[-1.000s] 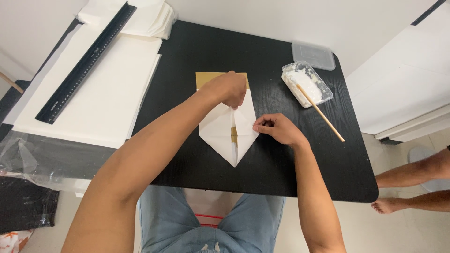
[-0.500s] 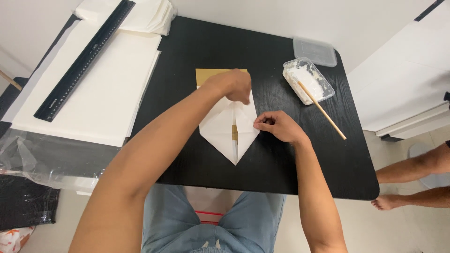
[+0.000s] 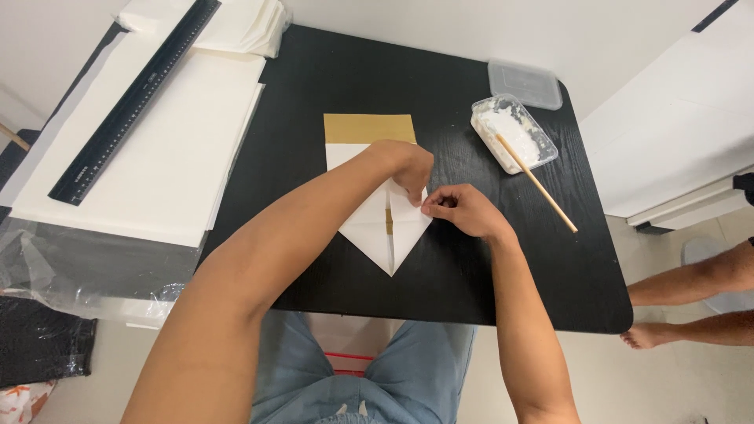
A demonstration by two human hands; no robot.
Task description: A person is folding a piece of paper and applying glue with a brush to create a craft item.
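Head camera, looking down: a folded paper [image 3: 375, 224] (white, with a gold band at its far end) lies mid-way across the black table [image 3: 330, 86], its point toward the person. Left hand [image 3: 407, 165] presses down on the paper's middle, fingers curled together. Right hand [image 3: 463, 210] pinches the paper's right fold edge, fingertips closed on it. A paste tray [image 3: 514, 132] sits right of the paper.

Black wood-grain table [image 3: 330, 86], folded white and gold paper [image 3: 369, 129] at centre, white sheets [image 3: 157, 157] under a black ruler [image 3: 133, 102] at left, paste tub [image 3: 514, 133] with stick [image 3: 542, 188], clear lid [image 3: 525, 83] beside it
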